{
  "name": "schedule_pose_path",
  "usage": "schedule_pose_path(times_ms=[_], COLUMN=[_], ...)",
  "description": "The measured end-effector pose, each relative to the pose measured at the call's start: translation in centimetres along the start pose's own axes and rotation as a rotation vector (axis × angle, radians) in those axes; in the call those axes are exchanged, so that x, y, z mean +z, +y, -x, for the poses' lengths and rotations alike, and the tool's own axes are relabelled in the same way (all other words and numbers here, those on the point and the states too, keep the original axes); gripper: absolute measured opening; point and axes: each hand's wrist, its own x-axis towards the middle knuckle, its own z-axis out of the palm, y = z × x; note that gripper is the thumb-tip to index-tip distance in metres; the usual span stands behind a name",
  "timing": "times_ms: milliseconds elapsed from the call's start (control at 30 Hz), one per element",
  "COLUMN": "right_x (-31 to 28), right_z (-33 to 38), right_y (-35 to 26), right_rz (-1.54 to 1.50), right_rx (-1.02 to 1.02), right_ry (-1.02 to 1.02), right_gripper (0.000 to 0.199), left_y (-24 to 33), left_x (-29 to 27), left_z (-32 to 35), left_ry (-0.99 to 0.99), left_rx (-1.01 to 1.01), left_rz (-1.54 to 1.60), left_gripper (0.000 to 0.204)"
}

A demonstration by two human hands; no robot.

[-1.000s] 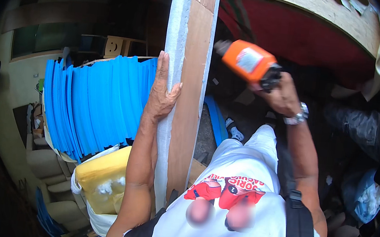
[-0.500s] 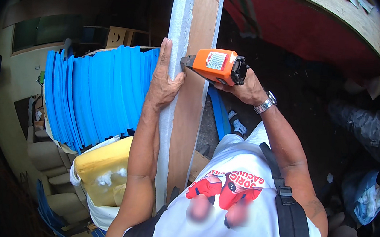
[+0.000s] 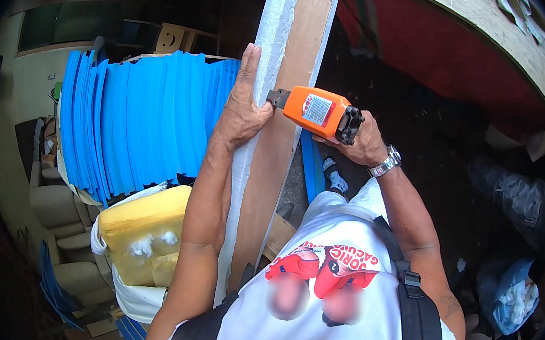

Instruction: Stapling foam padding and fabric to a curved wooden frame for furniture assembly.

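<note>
A long wooden board [image 3: 270, 170], edged with a strip of pale grey fabric [image 3: 274, 31], runs away from my body. My left hand [image 3: 241, 117] lies along the fabric edge, fingers stretched out and thumb reaching over the strip. In my right hand [image 3: 370, 142] is an orange staple gun [image 3: 317, 110], held from the right side. Its dark nose [image 3: 277, 98] sits over the inner edge of the fabric, right beside my left thumb. Whether the nose presses on the surface cannot be made out. The handle is mostly hidden under the gun's body.
Left of the board stands a thick stack of blue sheets [image 3: 138, 123]. Nearer to me is a yellow foam cushion [image 3: 145, 243] with white fluff on it. A pale tabletop [image 3: 479, 32] spans the far right. A blue plastic bag [image 3: 514, 288] lies at the right.
The whole view has shifted a little, and the board leans more to the right in it. The staple gun has turned slightly; both hands keep nearly the same place on the board.
</note>
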Motion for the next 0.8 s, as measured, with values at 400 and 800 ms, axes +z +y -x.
schedule_pose_path(times_ms=[400,800], right_x=[-0.5,1.8], right_z=[0.4,6.1], right_y=[-2.4,-2.3], right_rz=[0.055,0.08], right_rx=[-0.009,0.079], right_ry=[-0.04,-0.012], right_gripper=[0.03,0.048], left_y=[0.3,-5.1], left_x=[-0.1,-4.6], left_z=[0.3,1.1], left_ry=[-0.013,-0.265], left_rx=[0.018,-0.03], left_rz=[-0.1,0.796], left_gripper=[0.118,0.099])
